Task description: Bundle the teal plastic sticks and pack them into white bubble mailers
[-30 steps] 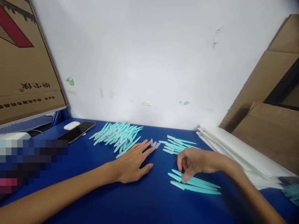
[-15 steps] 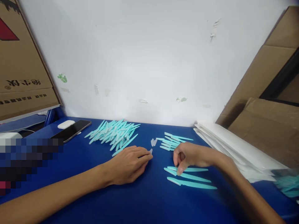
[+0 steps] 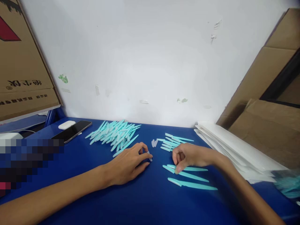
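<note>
Background: a white wall (image 3: 145, 56) behind a blue table (image 3: 150, 203) that fills the lower half of the frame, with a printed cardboard box (image 3: 21, 62) at upper left and plain cardboard boxes (image 3: 269, 103) at right. A stack of white sheets (image 3: 234, 147) lies at the table's right edge, well clear of your hands. Your left hand (image 3: 127, 164) rests at centre and your right hand (image 3: 189, 156) just right of it, near each other but apart. Behind the left hand lies a large pile of teal sticks (image 3: 113, 135); behind the right hand lies a smaller group of sticks (image 3: 172, 142). A phone (image 3: 72, 130) and a white case (image 3: 66, 125) lie at far left, out of the way. Three separate sticks lie below the right hand, long axes running left to right; the uppermost stick (image 3: 197, 169) has its left end under your curled right fingertips, though you cannot tell whether they pinch it or only press it. Loose clear caps (image 3: 154, 143) lie between the two heaps. Your left fingers close narrowly on one clear cap (image 3: 149, 157), which lies left of that stick's left end, bare table between.
</note>
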Tool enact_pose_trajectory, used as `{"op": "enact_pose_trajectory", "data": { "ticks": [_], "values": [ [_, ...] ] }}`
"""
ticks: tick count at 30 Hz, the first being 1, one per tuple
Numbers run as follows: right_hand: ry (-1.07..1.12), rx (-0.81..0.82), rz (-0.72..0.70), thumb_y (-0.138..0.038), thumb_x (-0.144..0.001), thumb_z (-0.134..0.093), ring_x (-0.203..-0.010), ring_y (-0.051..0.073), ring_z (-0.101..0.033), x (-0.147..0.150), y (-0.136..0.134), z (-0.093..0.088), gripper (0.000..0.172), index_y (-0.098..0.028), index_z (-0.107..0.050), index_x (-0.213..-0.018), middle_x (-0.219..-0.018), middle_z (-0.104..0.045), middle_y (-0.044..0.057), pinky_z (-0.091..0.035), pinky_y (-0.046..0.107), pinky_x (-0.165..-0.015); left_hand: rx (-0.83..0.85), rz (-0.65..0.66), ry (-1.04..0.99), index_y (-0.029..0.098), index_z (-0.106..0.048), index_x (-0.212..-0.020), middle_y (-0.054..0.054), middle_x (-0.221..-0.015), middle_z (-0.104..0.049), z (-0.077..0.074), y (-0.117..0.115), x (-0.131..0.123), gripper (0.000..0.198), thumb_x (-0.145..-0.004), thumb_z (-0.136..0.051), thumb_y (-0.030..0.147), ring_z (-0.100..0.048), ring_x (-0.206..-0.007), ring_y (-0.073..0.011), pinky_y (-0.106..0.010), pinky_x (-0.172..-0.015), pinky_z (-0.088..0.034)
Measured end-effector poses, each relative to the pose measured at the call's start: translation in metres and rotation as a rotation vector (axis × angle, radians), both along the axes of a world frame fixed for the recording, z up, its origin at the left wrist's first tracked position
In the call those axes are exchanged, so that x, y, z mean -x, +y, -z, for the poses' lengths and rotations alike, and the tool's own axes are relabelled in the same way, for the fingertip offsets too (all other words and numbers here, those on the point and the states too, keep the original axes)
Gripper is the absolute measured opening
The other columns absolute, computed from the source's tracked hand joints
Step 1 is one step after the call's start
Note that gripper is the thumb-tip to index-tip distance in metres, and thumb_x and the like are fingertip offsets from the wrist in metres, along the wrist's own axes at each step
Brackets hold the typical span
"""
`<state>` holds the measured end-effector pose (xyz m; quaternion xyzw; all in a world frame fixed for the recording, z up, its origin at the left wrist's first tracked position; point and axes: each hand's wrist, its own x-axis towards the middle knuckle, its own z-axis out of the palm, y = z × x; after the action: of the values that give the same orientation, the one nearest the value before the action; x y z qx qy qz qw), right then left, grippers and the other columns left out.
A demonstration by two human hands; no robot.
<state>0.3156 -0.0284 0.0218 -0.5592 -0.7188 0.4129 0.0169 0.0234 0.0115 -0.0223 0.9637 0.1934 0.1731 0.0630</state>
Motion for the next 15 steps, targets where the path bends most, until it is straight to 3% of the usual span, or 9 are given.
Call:
{"op": "enact_pose_trajectory", "data": {
  "ticks": [3, 6, 10, 15],
  "values": [
    [0.036, -0.059, 0.014, -0.053, -0.063, -0.085, -0.069, 0.016, -0.060, 0.000, 0.004, 0.007, 0.049, -0.021, -0.068, -0.096, -0.077, -0.069, 0.000, -0.040, 0.024, -0.056, 0.025, 0.004, -0.026, 0.024, -0.063, -0.119, -0.009, -0.126, -0.056, 0.004, 0.002, 0.001, 0.025, -0.101, -0.045, 0.024, -0.061, -0.102, -0.0194, -0.032, -0.083, -0.054],
    [0.080, -0.140, 0.007, -0.051, -0.071, -0.081, -0.071, 0.017, -0.061, 0.004, 0.007, 0.012, 0.041, -0.020, -0.070, -0.094, -0.078, -0.069, 0.001, -0.043, 0.025, -0.060, -0.001, 0.016, -0.039, 0.023, -0.062, -0.117, -0.008, -0.126, -0.058, 0.010, 0.003, 0.002, 0.026, -0.102, -0.041, 0.019, -0.062, -0.105, -0.0198, -0.032, -0.084, -0.055],
    [0.051, -0.201, -0.002, -0.053, -0.075, -0.077, -0.072, 0.017, -0.058, 0.012, 0.006, 0.013, 0.036, -0.020, -0.073, -0.088, -0.077, -0.067, 0.002, -0.041, 0.026, -0.061, -0.116, 0.021, 0.006, 0.019, -0.058, -0.124, -0.010, -0.123, -0.062, 0.014, 0.002, 0.003, 0.031, -0.100, -0.039, 0.013, -0.063, -0.103, -0.0216, -0.032, -0.080, -0.056],
    [0.035, -0.258, -0.028, -0.062, -0.078, -0.071, -0.073, 0.016, -0.056, 0.016, 0.001, 0.007, 0.043, -0.019, -0.070, -0.085, -0.081, -0.066, 0.002, -0.039, 0.026, -0.062, -0.152, -0.018, -0.010, 0.018, -0.054, -0.131, -0.011, -0.120, -0.064, 0.018, 0.001, 0.004, 0.040, -0.096, -0.038, 0.005, -0.064, -0.103, -0.0215, -0.032, -0.081, -0.057]
  ]
}}
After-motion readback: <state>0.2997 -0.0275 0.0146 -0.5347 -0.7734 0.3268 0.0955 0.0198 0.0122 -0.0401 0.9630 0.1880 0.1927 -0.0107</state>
